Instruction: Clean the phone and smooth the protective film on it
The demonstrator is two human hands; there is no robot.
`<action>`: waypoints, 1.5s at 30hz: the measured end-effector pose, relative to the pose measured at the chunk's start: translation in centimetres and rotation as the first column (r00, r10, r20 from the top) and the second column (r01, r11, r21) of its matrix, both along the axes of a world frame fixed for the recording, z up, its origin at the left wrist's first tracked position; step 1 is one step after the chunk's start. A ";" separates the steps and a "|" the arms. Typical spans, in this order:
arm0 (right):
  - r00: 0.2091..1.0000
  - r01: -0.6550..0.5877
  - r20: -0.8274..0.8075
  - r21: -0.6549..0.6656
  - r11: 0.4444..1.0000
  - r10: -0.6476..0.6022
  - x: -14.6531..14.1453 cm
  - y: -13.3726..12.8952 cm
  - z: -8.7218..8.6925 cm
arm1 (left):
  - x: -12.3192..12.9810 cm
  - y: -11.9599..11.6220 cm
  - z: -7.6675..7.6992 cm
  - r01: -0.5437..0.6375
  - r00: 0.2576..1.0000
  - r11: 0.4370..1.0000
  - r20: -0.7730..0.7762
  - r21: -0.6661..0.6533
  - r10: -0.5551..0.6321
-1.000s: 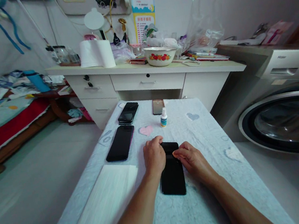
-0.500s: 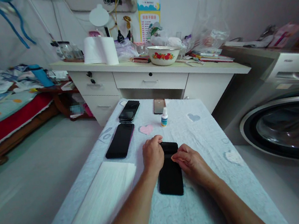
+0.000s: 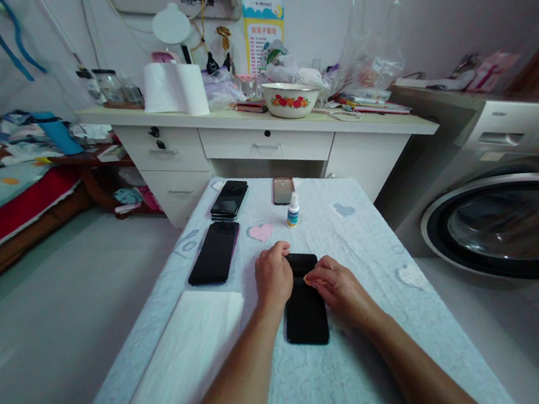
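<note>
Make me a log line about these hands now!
left hand at upper left edge of glossy black rectangular phone | right hand over phone's upper right, grip unclear | small white-and-blue bottle upright beyond

- Phone (image 3: 307,320) on the table (image 3: 382,259), left hand (image 3: 274,276) and right hand (image 3: 337,286) at its sides
- Bottle (image 3: 292,213) beyond it
- Table's left side, far to near: phone stack (image 3: 229,199), second phone (image 3: 215,254), flat sheet (image 3: 181,355)
- Bowl (image 3: 291,100) on the desk (image 3: 240,139) behind
- Washing machine (image 3: 493,221) at right

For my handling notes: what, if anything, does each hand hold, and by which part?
Left hand: at the upper left edge of the black phone, grip unclear. Right hand: bunched over it; whether anything is held cannot be told.
</note>
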State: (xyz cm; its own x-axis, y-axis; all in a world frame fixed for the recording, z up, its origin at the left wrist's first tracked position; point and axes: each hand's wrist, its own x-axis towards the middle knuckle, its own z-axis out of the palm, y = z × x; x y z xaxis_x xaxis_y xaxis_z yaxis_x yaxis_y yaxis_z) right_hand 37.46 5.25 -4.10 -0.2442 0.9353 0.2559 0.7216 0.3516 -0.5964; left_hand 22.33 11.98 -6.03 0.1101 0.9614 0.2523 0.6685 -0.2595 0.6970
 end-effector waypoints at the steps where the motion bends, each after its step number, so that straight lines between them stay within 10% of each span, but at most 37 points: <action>1: 0.999 -0.028 0.016 -0.028 0.999 0.028 -0.3 -0.4 0.4 | 0.0 0.0 0.0 0.000 1.000 1.000 0.000 0.002 0.000; 11: 0.946 -0.307 0.057 -0.144 0.941 0.318 -1.7 -2.1 2.5 | -0.2 0.1 -0.3 0.027 1.000 1.000 0.016 -0.008 -0.027; 28: 0.978 0.174 0.110 0.054 0.983 -0.179 1.2 3.2 -0.7 | -0.2 0.6 -0.5 0.057 0.998 0.998 0.022 -0.017 -0.057; 45: 0.951 -0.226 0.212 -0.021 0.974 0.225 -2.4 -1.9 1.8 | -0.5 0.9 -0.4 -0.060 0.976 0.997 0.206 -0.054 0.070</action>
